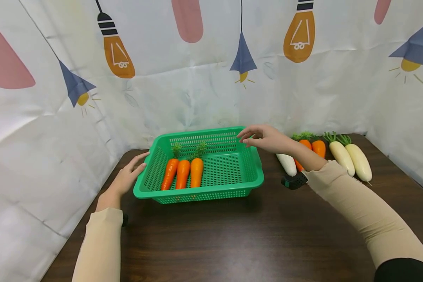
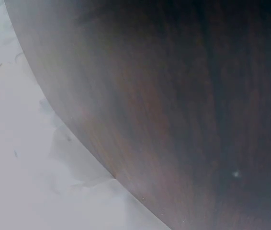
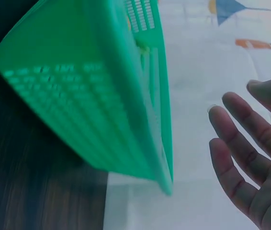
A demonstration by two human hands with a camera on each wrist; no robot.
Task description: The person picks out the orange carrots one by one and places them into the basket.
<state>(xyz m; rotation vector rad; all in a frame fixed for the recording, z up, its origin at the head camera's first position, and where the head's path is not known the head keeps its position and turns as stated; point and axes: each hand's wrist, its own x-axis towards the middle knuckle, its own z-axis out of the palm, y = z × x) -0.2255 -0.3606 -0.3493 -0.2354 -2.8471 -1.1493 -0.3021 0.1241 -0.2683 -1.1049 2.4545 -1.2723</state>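
Note:
A green plastic basket (image 1: 220,188) stands on the dark table, with three orange carrots inside its left half: one at the left (image 1: 170,174), a middle carrot (image 1: 183,174) and a right carrot (image 1: 196,172). My left hand (image 1: 127,176) is at the basket's left rim, its fingers extended along the edge. Above the basket's back right corner hovers my right hand (image 1: 264,138), fingers loosely bent and holding nothing. The right wrist view shows that hand's spread fingers (image 3: 241,139) apart from the basket's side (image 3: 78,105).
Right of the basket lie two white radishes (image 1: 342,156) (image 1: 359,162) with green stems, carrots (image 1: 319,148) and another white radish (image 1: 286,163), partly hidden by my right arm. A patterned white curtain (image 1: 211,98) closes off the back and sides of the brown table (image 1: 211,243).

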